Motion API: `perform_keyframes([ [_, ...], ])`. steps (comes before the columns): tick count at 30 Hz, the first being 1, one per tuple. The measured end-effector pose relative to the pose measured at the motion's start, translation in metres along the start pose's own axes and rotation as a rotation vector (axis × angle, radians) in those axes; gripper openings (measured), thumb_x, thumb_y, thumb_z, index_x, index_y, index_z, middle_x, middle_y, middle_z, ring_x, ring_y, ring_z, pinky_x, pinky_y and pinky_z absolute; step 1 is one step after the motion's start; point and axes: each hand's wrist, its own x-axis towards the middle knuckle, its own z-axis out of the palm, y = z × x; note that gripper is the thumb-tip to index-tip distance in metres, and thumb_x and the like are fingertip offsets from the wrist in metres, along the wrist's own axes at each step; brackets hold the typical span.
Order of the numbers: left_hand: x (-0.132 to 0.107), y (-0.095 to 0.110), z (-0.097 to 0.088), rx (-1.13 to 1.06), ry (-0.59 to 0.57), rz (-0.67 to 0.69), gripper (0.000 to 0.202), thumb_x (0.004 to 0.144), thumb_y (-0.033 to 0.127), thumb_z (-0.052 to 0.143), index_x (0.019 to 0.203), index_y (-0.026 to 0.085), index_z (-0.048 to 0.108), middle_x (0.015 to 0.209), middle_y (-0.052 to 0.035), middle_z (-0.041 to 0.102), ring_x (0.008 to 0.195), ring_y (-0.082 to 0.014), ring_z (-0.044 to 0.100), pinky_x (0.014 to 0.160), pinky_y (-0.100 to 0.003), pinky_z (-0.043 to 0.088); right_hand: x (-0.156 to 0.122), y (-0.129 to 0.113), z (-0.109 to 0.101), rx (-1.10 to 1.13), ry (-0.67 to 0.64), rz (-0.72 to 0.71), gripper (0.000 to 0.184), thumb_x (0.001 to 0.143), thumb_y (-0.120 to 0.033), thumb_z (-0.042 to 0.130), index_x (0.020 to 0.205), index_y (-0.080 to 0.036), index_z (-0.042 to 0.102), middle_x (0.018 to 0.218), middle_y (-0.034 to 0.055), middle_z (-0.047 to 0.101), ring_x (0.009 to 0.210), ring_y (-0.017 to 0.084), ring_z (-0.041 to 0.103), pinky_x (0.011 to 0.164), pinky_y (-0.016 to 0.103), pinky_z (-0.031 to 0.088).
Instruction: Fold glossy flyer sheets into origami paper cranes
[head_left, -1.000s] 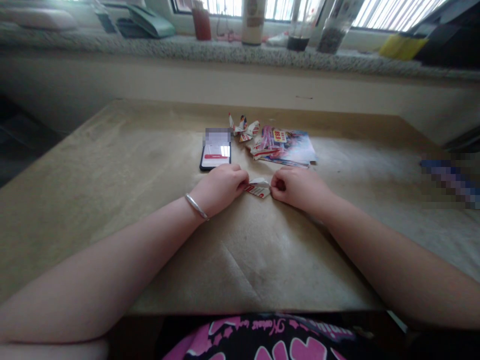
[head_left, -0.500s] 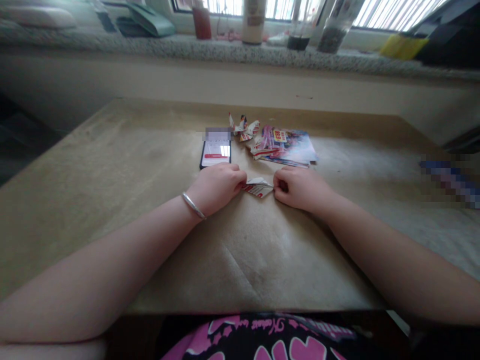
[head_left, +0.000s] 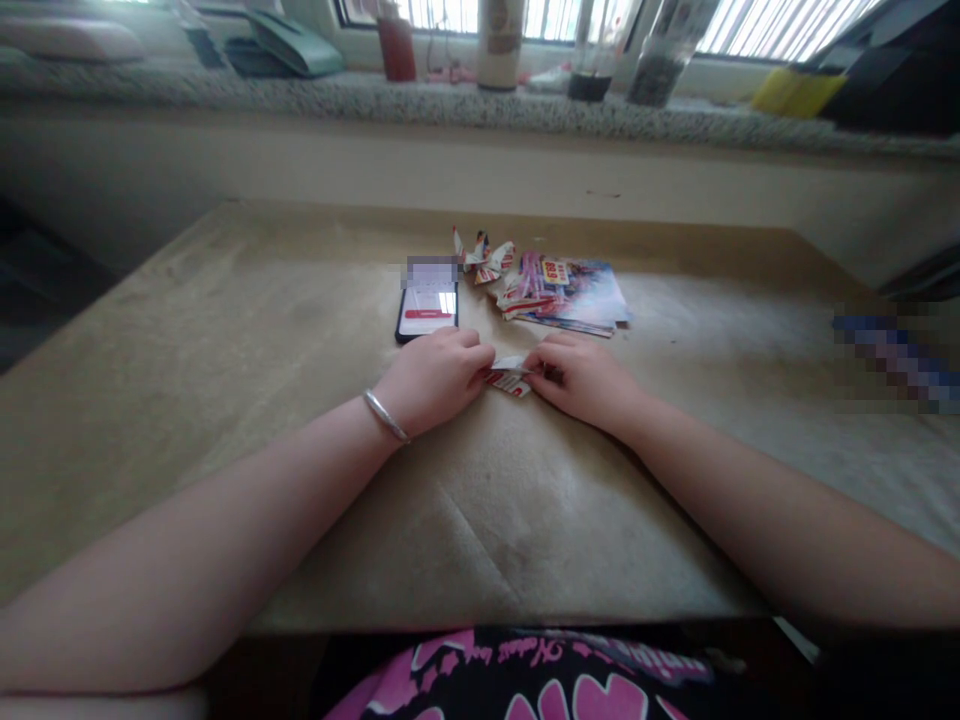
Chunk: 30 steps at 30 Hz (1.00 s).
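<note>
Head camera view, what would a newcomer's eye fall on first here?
Probably the small folded paper at mid-table, with the fingers of the left hand and right hand at its two ends. Next, the colourful printed sheets beyond the right hand, and the lit phone just beyond the left. A silvery bangle also shines on the left wrist.

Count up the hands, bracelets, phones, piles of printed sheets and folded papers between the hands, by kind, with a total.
Hands: 2, left hand and right hand
Bracelet: 1
Phone: 1
Pile of printed sheets: 1
Folded paper between the hands: 1
Total: 6
</note>
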Motion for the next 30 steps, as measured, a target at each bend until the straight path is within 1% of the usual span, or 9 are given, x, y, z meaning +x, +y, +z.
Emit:
perform_keyframes([
  [7, 0.001, 0.0, 0.0, -0.014, -0.006, 0.005, 0.021, 0.092, 0.027, 0.047, 0.084, 0.017, 0.064, 0.084, -0.0055, 0.062, 0.076, -0.0173, 0.056, 0.064, -0.027, 0.041, 0.001, -0.003, -0.002, -0.068, -0.007, 0.067, 0.008, 0.083, -0.024, 0.056, 0.08, -0.018, 0.062, 0.081, 0.0054, 0.061, 0.077, 0.018, 0.054, 0.07, 0.028, 0.04],
  [12, 0.001, -0.001, 0.001, -0.063, -0.014, -0.031, 0.015, 0.088, 0.023, 0.049, 0.087, 0.017, 0.063, 0.085, -0.0053, 0.063, 0.08, -0.0189, 0.058, 0.069, -0.028, 0.044, 0.0, -0.005, -0.001, -0.132, -0.014, 0.074, 0.01, 0.083, -0.025, 0.055, 0.078, -0.019, 0.06, 0.081, 0.0055, 0.061, 0.078, 0.019, 0.053, 0.07, 0.029, 0.039],
  [16, 0.001, -0.001, 0.003, -0.111, 0.044, -0.085, 0.011, 0.082, 0.018, 0.053, 0.09, 0.015, 0.059, 0.082, -0.005, 0.062, 0.077, -0.0184, 0.057, 0.068, -0.028, 0.045, -0.001, -0.002, 0.0, -0.103, 0.023, 0.049, 0.009, 0.084, -0.023, 0.054, 0.079, -0.018, 0.06, 0.084, 0.0067, 0.061, 0.081, 0.019, 0.053, 0.073, 0.03, 0.039],
  [18, 0.001, -0.002, 0.004, -0.129, 0.059, -0.024, 0.01, 0.081, 0.014, 0.051, 0.088, 0.015, 0.057, 0.085, -0.0057, 0.061, 0.076, -0.0177, 0.056, 0.068, -0.028, 0.046, 0.0, 0.0, 0.001, -0.046, 0.042, 0.045, 0.01, 0.084, -0.023, 0.055, 0.078, -0.018, 0.06, 0.082, 0.0064, 0.061, 0.079, 0.019, 0.053, 0.073, 0.03, 0.039],
  [20, 0.002, -0.002, 0.005, -0.183, 0.084, 0.085, 0.01, 0.083, 0.012, 0.048, 0.088, 0.014, 0.057, 0.093, -0.0075, 0.06, 0.08, -0.0172, 0.056, 0.072, -0.028, 0.047, 0.001, 0.003, 0.001, 0.04, 0.056, 0.064, 0.01, 0.083, -0.024, 0.057, 0.075, -0.018, 0.061, 0.076, 0.0049, 0.061, 0.076, 0.018, 0.052, 0.071, 0.03, 0.039],
  [23, 0.001, -0.004, 0.007, -0.323, 0.151, 0.203, 0.009, 0.086, 0.02, 0.053, 0.092, 0.014, 0.057, 0.104, -0.0091, 0.057, 0.089, -0.0166, 0.056, 0.08, -0.028, 0.049, 0.002, 0.006, 0.001, 0.197, 0.076, 0.134, 0.012, 0.081, -0.026, 0.058, 0.073, -0.018, 0.062, 0.069, 0.0024, 0.059, 0.069, 0.016, 0.05, 0.065, 0.028, 0.037],
  [26, 0.001, -0.005, 0.01, -0.424, 0.229, 0.203, 0.011, 0.086, 0.025, 0.058, 0.091, 0.016, 0.057, 0.106, -0.008, 0.056, 0.091, -0.0151, 0.055, 0.081, -0.027, 0.049, 0.002, 0.007, 0.001, 0.408, 0.043, 0.228, 0.016, 0.08, -0.03, 0.057, 0.076, -0.017, 0.064, 0.066, 0.0, 0.058, 0.061, 0.013, 0.047, 0.059, 0.026, 0.036],
  [28, 0.0, -0.005, 0.011, -0.481, 0.275, 0.182, 0.006, 0.087, 0.022, 0.056, 0.088, 0.016, 0.058, 0.103, -0.0068, 0.056, 0.09, -0.0134, 0.055, 0.081, -0.026, 0.049, 0.002, 0.006, 0.002, 0.525, 0.004, 0.268, 0.02, 0.08, -0.033, 0.056, 0.082, -0.016, 0.066, 0.065, -0.0009, 0.057, 0.06, 0.012, 0.047, 0.057, 0.026, 0.036],
  [30, 0.001, -0.005, 0.011, -0.533, 0.286, 0.155, 0.006, 0.087, 0.019, 0.055, 0.084, 0.015, 0.059, 0.098, -0.0059, 0.057, 0.087, -0.0122, 0.056, 0.077, -0.024, 0.049, 0.002, 0.006, 0.003, 0.601, -0.014, 0.28, 0.025, 0.079, -0.034, 0.057, 0.093, -0.016, 0.065, 0.063, -0.0025, 0.055, 0.058, 0.012, 0.047, 0.056, 0.025, 0.036],
])
